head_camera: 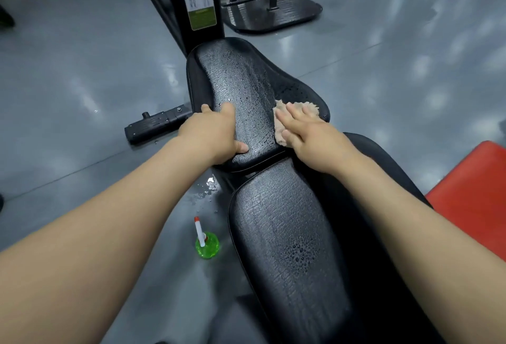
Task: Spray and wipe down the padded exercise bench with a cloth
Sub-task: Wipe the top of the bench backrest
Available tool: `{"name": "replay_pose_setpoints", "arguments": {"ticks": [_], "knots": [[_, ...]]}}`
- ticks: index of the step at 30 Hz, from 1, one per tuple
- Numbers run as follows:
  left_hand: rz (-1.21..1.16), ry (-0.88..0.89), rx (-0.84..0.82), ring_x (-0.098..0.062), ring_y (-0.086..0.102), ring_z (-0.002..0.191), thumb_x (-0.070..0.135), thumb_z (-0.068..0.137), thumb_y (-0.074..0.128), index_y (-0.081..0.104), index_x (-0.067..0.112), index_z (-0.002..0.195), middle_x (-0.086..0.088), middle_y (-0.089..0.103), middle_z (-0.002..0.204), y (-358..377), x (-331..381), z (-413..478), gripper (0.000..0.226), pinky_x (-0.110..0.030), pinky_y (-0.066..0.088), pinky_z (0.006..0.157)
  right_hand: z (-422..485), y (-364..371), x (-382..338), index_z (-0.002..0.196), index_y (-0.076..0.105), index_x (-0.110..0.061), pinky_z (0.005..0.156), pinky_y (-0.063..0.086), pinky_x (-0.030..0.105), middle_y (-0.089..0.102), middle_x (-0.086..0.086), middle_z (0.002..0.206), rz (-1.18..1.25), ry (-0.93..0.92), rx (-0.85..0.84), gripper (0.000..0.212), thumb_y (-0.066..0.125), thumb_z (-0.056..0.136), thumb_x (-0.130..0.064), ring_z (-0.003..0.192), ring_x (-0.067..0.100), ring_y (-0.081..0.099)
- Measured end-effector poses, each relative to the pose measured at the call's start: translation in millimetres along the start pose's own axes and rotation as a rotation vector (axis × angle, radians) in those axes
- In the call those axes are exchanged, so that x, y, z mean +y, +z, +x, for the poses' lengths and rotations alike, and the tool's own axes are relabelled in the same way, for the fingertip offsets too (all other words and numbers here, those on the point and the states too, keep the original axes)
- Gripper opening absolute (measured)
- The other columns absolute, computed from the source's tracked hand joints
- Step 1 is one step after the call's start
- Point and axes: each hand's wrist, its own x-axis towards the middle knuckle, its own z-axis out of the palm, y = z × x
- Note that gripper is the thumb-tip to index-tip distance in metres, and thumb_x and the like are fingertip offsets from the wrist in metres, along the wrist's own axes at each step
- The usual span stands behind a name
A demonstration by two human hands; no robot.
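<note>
Fingers: straight, apart on right hand (309,135), pressing crumpled beige cloth (312,105); curled on left hand (216,135), clamping pad's left edge.
Bench: black cracked-vinyl padded bench (287,234), centre; cloth at right edge.
Floor: grey floor (82,130) open left; green spray bottle (207,246) beside bench.

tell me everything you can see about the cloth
The cloth is a small beige rag, soft and fuzzy-looking with a ragged edge, bunched rather than spread flat. It lies on the right side of the bench's far pad, whose black surface is beaded with droplets. The right hand presses on it with straight fingers, covering most of it; only its far and left edges show.
</note>
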Motion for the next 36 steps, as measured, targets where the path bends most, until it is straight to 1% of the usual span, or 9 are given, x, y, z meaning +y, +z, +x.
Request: {"name": "replay_pose_setpoints", "arguments": {"ticks": [4, 7, 10, 13, 15, 21, 28, 33, 36], "knots": [[-0.005, -0.011, -0.012, -0.052, 0.050, 0.126, 0.060, 0.085, 0.071, 0.031, 0.012, 0.134, -0.037, 0.035, 0.149, -1.9, 3.3, 1.3, 0.079, -0.050, 0.047, 0.096, 39.5, -15.5, 7.3, 0.162, 0.017, -0.033, 0.126, 0.000, 0.037, 0.006, -0.003, 0.171, 0.011, 0.150, -0.029, 0.054, 0.030, 0.111, -0.034, 0.157, 0.025, 0.002], [-0.016, -0.017, -0.021, -0.053, 0.049, 0.127, 0.058, 0.086, 0.072, 0.030, 0.012, 0.137, -0.037, 0.034, 0.150, -3.2, 5.4, -0.9, 0.081, -0.050, 0.046, 0.097, 64.0, -20.3, 6.0, 0.163, 0.014, -0.032, 0.126, 0.000, 0.038, 0.004, -0.001, 0.171, 0.036, 0.200, -0.036, 0.053, 0.026, 0.111, -0.035, 0.157, 0.029, 0.002], [-0.025, -0.017, -0.028, -0.052, 0.048, 0.126, 0.057, 0.086, 0.072, 0.029, 0.011, 0.140, -0.036, 0.036, 0.147, -4.5, 6.8, -0.8, 0.083, -0.050, 0.046, 0.097, 59.3, -14.8, 0.4, 0.163, 0.012, -0.032, 0.126, 0.000, 0.041, 0.003, -0.003, 0.171, 0.016, 0.190, -0.030, 0.055, 0.026, 0.110, -0.035, 0.157, 0.032, 0.002], [-0.022, -0.018, -0.033, -0.053, 0.049, 0.127, 0.057, 0.086, 0.073, 0.029, 0.012, 0.141, -0.037, 0.035, 0.148, -4.8, 6.9, 2.9, 0.084, -0.051, 0.046, 0.098, 33.1, 1.2, -10.8, 0.162, 0.015, -0.033, 0.127, 0.002, 0.044, 0.005, -0.006, 0.171, -0.015, 0.075, -0.010, 0.058, 0.027, 0.106, -0.040, 0.157, 0.031, 0.002], [-0.016, -0.018, -0.035, -0.054, 0.048, 0.129, 0.056, 0.086, 0.072, 0.028, 0.011, 0.142, -0.040, 0.032, 0.150, -5.3, 7.1, 4.0, 0.085, -0.051, 0.045, 0.100, 26.1, 8.1, -10.2, 0.163, 0.016, -0.031, 0.128, 0.001, 0.042, 0.006, -0.008, 0.171, -0.041, 0.015, -0.004, 0.059, 0.024, 0.105, -0.042, 0.157, 0.027, 0.003], [-0.044, -0.023, -0.038, -0.057, 0.040, 0.134, 0.053, 0.088, 0.071, 0.025, 0.012, 0.142, -0.044, 0.019, 0.154, -1.6, 7.1, 4.6, 0.082, -0.054, 0.043, 0.104, 90.0, -5.6, 3.3, 0.163, 0.011, -0.033, 0.128, 0.001, 0.042, 0.003, -0.004, 0.171, -0.030, 0.087, -0.048, 0.056, 0.025, 0.109, -0.039, 0.158, 0.026, 0.001], [-0.091, -0.040, -0.041, -0.059, 0.032, 0.138, 0.049, 0.088, 0.074, 0.022, 0.014, 0.147, -0.044, 0.013, 0.156, 2.4, 8.8, 7.0, 0.085, -0.058, 0.038, 0.110, 157.0, -32.6, -17.3, 0.163, 0.013, -0.032, 0.122, 0.015, 0.036, 0.005, -0.005, 0.171, 0.047, 0.121, -0.068, 0.056, 0.029, 0.110, -0.039, 0.156, 0.020, 0.013], [-0.096, -0.050, -0.058, -0.059, 0.037, 0.136, 0.048, 0.087, 0.075, 0.026, 0.015, 0.142, -0.044, 0.016, 0.156, -2.3, 11.6, 6.8, 0.081, -0.057, 0.041, 0.106, 164.7, -45.0, -20.3, 0.162, 0.013, -0.028, 0.118, 0.024, 0.039, 0.017, -0.001, 0.169, 0.044, 0.103, -0.091, 0.056, 0.028, 0.110, -0.041, 0.151, 0.030, 0.029], [-0.124, -0.029, -0.044, -0.062, 0.030, 0.139, 0.046, 0.090, 0.073, 0.023, 0.014, 0.144, -0.045, 0.012, 0.156, 2.5, 8.6, 6.4, 0.081, -0.059, 0.037, 0.111, 147.7, -40.1, -12.4, 0.163, 0.012, -0.028, 0.119, 0.024, 0.040, 0.015, -0.002, 0.170, -0.045, 0.118, -0.062, 0.056, 0.028, 0.110, -0.038, 0.149, 0.033, 0.031]]}}
